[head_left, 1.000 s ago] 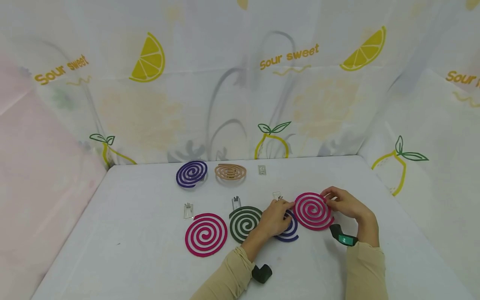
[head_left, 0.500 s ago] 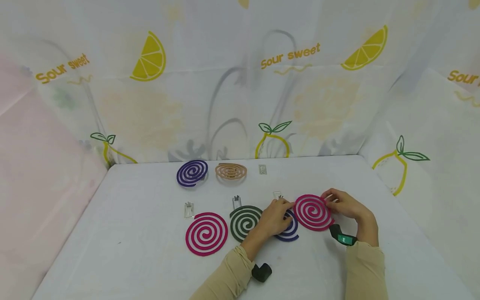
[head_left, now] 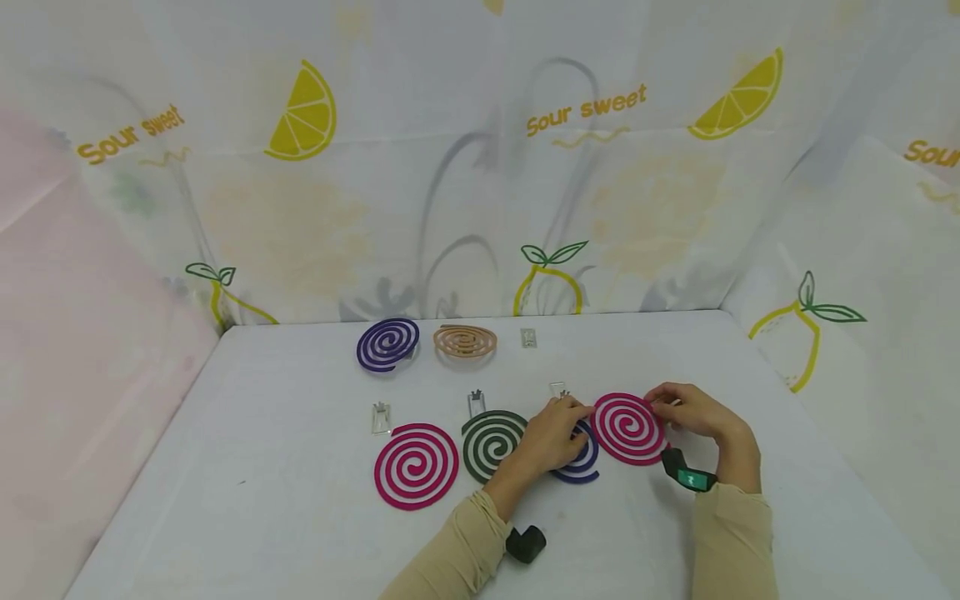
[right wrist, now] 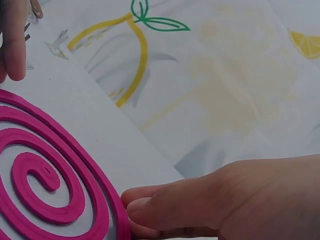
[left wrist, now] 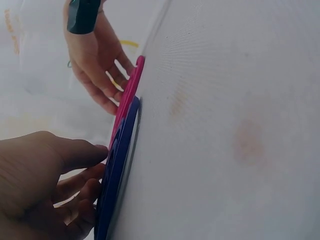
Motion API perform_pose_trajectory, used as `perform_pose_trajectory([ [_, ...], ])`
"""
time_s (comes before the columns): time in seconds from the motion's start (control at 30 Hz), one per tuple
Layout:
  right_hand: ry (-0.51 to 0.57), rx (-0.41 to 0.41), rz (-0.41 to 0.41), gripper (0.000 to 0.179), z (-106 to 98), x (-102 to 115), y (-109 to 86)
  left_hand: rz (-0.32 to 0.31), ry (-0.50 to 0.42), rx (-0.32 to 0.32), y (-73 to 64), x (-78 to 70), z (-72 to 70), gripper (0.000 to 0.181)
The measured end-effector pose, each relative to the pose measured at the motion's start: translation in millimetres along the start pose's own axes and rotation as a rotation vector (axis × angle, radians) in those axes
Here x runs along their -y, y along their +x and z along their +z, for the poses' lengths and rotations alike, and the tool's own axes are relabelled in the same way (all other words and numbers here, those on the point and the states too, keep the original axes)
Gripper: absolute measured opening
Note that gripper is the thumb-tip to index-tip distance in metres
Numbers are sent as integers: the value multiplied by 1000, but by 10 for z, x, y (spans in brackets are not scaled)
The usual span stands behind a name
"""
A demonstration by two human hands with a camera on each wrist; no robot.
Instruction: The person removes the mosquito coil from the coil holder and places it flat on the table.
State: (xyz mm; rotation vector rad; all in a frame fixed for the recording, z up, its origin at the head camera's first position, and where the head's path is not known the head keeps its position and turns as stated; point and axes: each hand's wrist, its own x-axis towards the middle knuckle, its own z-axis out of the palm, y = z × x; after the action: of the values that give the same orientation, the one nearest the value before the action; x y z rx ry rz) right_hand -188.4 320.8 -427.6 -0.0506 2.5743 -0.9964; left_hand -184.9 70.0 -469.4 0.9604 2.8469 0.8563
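Head cam: R hand pinches flat magenta spiral coil, just R of flat blue spiral coil under L hand. L wrist: L fingers bent at blue coil, can't tell if gripping tbh. R wrist: fingers narrow on magenta rim.

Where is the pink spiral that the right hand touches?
In the head view, that pink spiral sits right of centre, between the right hand at its right rim and the dark blue spiral on its left.
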Motion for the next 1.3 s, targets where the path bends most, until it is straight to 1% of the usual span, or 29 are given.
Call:
perform_pose_trajectory([
  [0.17, 17, 6, 6, 32, 2, 15, -14, 1, -9, -1, 0, -18, -10, 37],
  [0.47, 26, -6, 6, 36, -5, 18, 1, -5, 9, -2, 22, -18, -9, 35],
  [0.73, 1, -105, -42, 36, -14, 41, 25, 6, -24, -31, 23, -6, -19, 30],
  [0.9, 13, -133, -76, 37, -15, 82, 50, 20, -52, -47, 26, 10, -40, 28],
  [1.03, 21, -146, -100, 35, -1, 124, 69, 19, -84, -61, 33, 25, -66, 27],
  [1.23, 30, -176, -132, 32, 26, 171, 108, 2, -156, -89, 33, 49, -160, 24],
  [1.3, 29, -191, -151, 30, 35, 189, 119, 5, -164, -100, 34, 63, -196, 24],
])
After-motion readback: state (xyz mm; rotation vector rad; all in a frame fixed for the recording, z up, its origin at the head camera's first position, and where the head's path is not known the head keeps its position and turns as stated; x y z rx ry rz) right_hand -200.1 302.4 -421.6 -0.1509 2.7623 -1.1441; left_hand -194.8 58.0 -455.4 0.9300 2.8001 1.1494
